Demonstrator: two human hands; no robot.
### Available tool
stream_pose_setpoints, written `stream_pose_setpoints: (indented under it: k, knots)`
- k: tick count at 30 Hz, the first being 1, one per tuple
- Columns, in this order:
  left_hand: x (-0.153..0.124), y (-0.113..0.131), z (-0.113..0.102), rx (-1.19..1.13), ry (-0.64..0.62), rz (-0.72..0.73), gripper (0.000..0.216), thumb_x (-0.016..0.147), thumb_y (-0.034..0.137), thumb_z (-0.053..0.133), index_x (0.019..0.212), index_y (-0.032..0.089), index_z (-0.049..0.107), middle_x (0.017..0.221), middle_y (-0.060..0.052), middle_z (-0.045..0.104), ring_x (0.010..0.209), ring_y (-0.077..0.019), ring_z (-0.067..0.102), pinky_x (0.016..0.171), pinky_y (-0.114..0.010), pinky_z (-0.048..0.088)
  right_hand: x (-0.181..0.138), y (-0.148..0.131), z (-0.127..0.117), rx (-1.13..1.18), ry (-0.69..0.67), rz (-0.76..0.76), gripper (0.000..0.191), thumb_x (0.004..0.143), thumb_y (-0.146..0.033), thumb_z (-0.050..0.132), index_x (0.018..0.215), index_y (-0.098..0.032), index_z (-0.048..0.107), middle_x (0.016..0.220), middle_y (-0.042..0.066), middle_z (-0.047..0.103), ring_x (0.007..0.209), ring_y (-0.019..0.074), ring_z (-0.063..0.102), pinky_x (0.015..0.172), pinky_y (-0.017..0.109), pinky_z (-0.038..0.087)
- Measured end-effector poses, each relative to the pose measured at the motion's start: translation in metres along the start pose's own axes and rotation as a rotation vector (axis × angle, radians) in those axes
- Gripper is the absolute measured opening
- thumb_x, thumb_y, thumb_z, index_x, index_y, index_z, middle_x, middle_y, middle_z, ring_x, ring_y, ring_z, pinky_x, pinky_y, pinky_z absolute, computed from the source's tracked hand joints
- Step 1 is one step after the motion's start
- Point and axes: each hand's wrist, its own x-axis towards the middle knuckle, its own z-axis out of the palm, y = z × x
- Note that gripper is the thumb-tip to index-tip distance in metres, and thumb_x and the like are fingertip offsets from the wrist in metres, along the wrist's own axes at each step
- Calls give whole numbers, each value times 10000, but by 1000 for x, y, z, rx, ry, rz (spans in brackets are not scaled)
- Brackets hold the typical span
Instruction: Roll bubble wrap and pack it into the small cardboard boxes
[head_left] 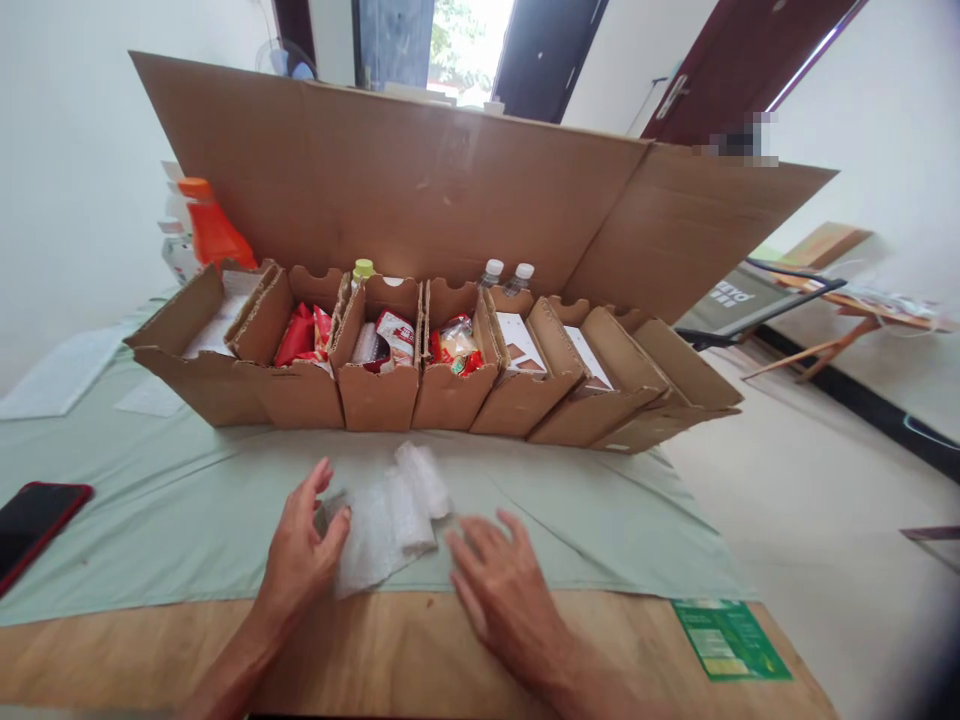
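Note:
A partly rolled piece of bubble wrap (pixel 390 515) lies on the green cloth between my hands. At its left edge is my left hand (pixel 304 535), fingers apart and curved; whether the thumb touches the wrap I cannot tell. Just right of it, my right hand (pixel 502 580) hovers palm down with spread fingers, a little blurred and holding nothing. Beyond the wrap stands a row of cardboard bins (pixel 379 400). Red packets (pixel 300 335), a white and red pouch (pixel 395 338), a clear snack bag (pixel 456 340) and white boxes (pixel 517 342) sit in some of them.
A tall cardboard panel (pixel 450 190) rises behind the bins. An orange bottle (pixel 214 225) stands at the back left, a phone (pixel 41 525) lies at the left edge. A green printed card (pixel 731 640) is on the wooden table edge, front right; a folding chair (pixel 739 300) stands beyond.

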Motion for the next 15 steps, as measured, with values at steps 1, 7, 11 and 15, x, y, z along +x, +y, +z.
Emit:
stream_pose_setpoints:
  k: [1,7,11,15]
  knots:
    - [-3,3,0,82,12,125,567,874,359,591,1413,188,539,1365,-166,629,1220,-315,607,973,-449,507,-5,-4,12,57,-62,8,338,853,-94,563,1145,-221,677,1132,109,761,1043,304,722,1013,591,495]
    - [-16,35,40,359,-207,708,489,886,210,618,1372,245,580,1618,-159,391,1500,-379,331,1160,-582,343,3,37,-48,187,93,59,218,953,-179,553,1100,-229,706,976,68,794,840,229,732,800,411,546]
    - [-5,52,82,458,-386,783,602,780,184,702,1366,200,570,1585,-198,429,1510,-418,291,1175,-645,290,62,92,-110,-6,172,208,254,971,-280,527,1099,-232,740,1084,84,785,1005,266,724,907,426,532]
    - [14,52,118,556,-515,777,462,818,153,658,1280,163,630,1456,-215,555,1433,-411,409,1142,-680,307,140,132,-124,-95,-167,304,327,945,-250,486,1122,-218,759,1137,73,776,1022,257,718,888,353,522]
